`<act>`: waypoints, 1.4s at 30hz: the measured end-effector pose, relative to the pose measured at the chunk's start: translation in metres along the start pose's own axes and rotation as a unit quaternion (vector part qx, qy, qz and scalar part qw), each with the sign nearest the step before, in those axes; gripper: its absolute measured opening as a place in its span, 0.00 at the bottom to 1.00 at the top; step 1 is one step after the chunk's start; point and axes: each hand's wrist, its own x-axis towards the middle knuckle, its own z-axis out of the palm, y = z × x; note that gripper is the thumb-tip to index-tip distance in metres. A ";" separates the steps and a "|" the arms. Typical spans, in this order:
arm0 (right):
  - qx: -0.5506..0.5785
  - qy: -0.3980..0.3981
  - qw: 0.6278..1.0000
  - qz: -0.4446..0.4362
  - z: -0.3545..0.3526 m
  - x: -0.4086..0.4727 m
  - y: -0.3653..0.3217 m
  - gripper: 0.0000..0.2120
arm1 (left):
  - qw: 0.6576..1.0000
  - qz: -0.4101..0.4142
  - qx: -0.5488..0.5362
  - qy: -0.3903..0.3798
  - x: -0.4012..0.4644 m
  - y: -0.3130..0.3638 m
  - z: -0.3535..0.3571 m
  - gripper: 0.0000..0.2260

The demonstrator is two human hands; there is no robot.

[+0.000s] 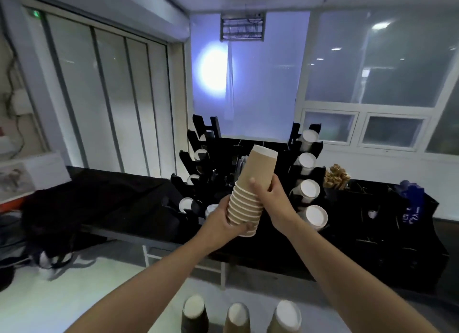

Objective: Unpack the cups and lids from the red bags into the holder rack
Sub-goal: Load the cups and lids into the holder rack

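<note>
I hold a stack of brown paper cups bottom-up in front of me. My left hand grips the rims at the lower end of the stack. My right hand wraps round the outermost cup near its middle. Behind the stack stands the black holder rack on a black-covered table. Its right column holds cup stacks with white ends facing me. Its left column shows a few white cup or lid ends. No red bag is in view.
Three upturned cup stacks stand at the bottom edge near me. A brown bow-like bundle and blue packets sit right of the rack. Dark bags lie at the left. Windows and sliding panels fill the back.
</note>
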 end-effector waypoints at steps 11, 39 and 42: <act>-0.072 0.123 0.983 -0.119 0.120 0.150 -0.087 0.40 | 0.976 0.116 0.179 0.042 0.136 -0.018 -0.205 0.28; -0.295 0.185 0.929 -0.127 0.185 0.363 -0.018 0.34 | 0.936 0.194 0.291 0.032 0.309 -0.145 -0.253 0.36; -0.382 0.132 0.910 -0.088 0.186 0.370 0.006 0.37 | 0.938 0.199 0.283 0.037 0.308 -0.147 -0.252 0.36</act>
